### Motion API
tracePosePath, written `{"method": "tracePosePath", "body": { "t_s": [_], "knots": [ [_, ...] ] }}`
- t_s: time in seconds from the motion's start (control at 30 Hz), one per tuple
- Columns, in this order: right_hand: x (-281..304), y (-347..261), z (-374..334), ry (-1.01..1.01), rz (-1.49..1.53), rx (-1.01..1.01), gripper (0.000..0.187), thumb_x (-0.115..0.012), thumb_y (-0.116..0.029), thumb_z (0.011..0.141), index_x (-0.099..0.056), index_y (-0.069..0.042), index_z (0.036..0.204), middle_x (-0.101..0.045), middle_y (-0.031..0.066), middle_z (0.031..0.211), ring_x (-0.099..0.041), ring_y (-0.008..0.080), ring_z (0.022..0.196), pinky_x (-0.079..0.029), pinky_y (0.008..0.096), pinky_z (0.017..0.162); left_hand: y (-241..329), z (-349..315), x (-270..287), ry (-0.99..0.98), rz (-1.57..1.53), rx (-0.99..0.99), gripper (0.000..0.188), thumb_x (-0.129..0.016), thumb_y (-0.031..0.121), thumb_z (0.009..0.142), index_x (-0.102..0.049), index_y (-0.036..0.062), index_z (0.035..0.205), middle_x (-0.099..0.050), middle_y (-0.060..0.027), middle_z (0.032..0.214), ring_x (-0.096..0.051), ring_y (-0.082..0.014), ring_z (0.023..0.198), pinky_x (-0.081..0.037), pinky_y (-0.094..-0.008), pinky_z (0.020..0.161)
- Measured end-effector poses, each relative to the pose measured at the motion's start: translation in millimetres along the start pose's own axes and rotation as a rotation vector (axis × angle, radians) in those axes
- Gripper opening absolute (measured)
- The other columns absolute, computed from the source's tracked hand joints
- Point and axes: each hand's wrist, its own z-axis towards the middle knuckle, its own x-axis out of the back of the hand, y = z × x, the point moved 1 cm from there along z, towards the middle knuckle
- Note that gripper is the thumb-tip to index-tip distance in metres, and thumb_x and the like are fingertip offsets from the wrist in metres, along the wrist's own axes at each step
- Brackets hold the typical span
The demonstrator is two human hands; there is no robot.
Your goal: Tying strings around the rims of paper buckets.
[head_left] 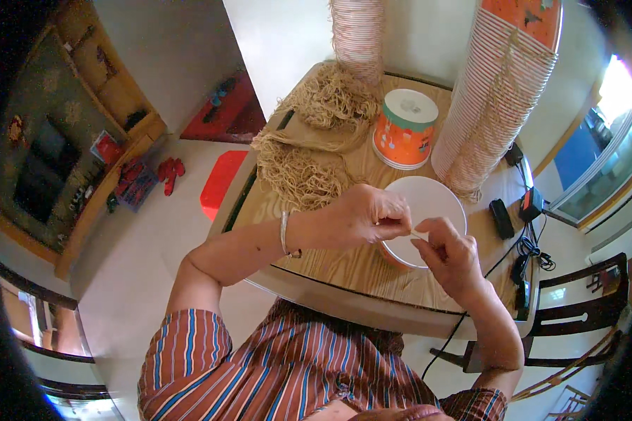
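A round paper tub (428, 195), white inside with orange on its outside, stands open-side up near the front edge of the table. Over its left side my left hand (379, 216) is closed, thumb and fingertips pressed together. My right hand (453, 256) pinches at the tub's right front side, its fingertips close to those of the left. A small pale bit shows between the two pinches, too small to name. Tan stringy twine (305, 175) lies in a loose heap just beyond my left wrist, and a second heap of twine (337, 98) lies farther back.
Behind the open tub an orange tub (402, 140) sits upside down. A tall leaning stack of tubs (495, 98), draped with twine, rises at right; another stack (358, 35) stands at the back. Black adapters (531, 205) and cables lie right. A red stool (225, 184) is left, a dark chair (583, 309) right.
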Motion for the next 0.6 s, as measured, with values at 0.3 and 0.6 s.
{"method": "tracePosePath", "body": {
  "t_s": [0.3, 0.6],
  "knots": [
    [-5, 9, 4, 0.105, 0.051, 0.159, 0.008, -0.065, -0.009, 0.086, -0.064, -0.005, 0.093, -0.065, 0.015, 0.074, -0.067, 0.0264, 0.067, -0.052, 0.0343, 0.058, -6, -1, -2, 0.025, -0.017, 0.01, 0.012, -0.068, 0.011, 0.082, -0.063, 0.0012, 0.085, -0.063, -0.0086, 0.079, -0.064, -0.0231, 0.078, -0.051, -0.0311, 0.07],
    [2, 7, 12, -0.08, 0.321, -0.095, 0.007, -0.062, -0.01, 0.089, -0.064, -0.004, 0.092, -0.058, -0.0026, 0.071, -0.05, 0.0034, 0.065, -0.044, 0.0227, 0.057, -9, -3, -4, 0.09, 0.165, -0.229, 0.009, -0.067, 0.01, 0.081, -0.063, 0.0033, 0.084, -0.063, -0.0084, 0.083, -0.063, -0.027, 0.08, -0.052, -0.0353, 0.071]
  ]
}}
